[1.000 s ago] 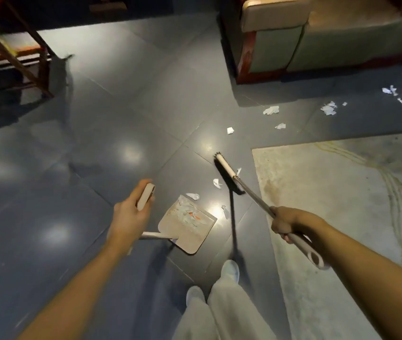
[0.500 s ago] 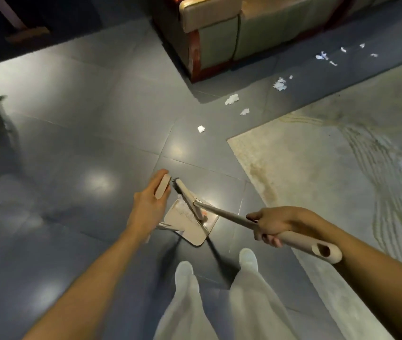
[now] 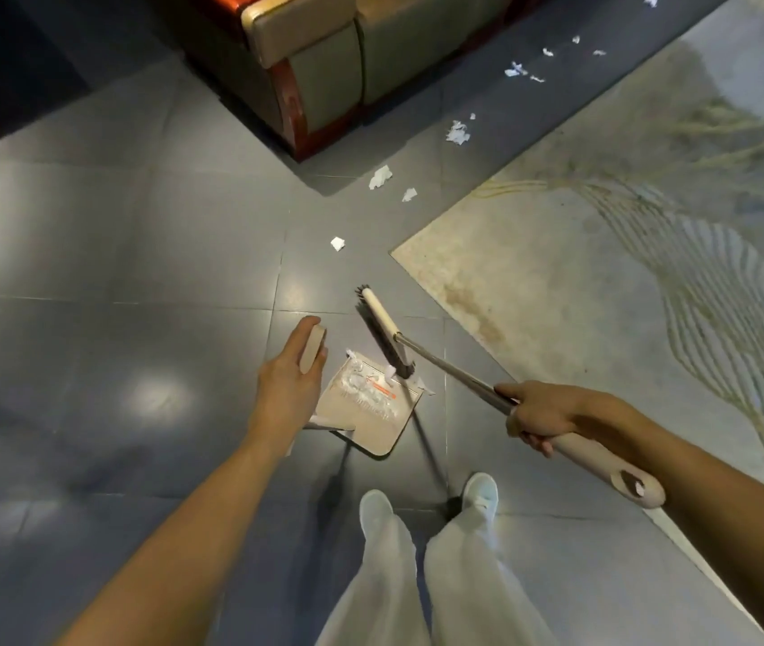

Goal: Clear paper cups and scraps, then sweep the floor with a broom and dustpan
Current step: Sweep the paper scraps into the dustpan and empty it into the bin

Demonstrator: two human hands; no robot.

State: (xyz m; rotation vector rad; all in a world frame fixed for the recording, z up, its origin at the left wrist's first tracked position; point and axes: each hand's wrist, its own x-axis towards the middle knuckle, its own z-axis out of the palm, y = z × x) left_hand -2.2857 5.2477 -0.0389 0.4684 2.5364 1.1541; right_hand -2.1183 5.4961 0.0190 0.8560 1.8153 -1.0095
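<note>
Beige dustpan (image 3: 366, 407) gripped by outstretched left hand (image 3: 289, 384), right hand (image 3: 543, 414) clamped round the broom (image 3: 384, 331).

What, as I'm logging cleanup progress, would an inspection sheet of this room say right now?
Surface: glossy grey tiled floor; pale patterned rug at right.
Job's things: dustpan on the floor with scraps inside; broom with its head at the pan's open edge. No paper cups seen.
Clutter: white paper scraps loose on the tiles between sofa and rug, with more farther back.
Hands: left hand holds the dustpan's upright handle; right hand grips the broom handle.
Cables: nothing seen.
Surroundings: sofa with red trim ahead; the person's white shoes stand behind the pan.
</note>
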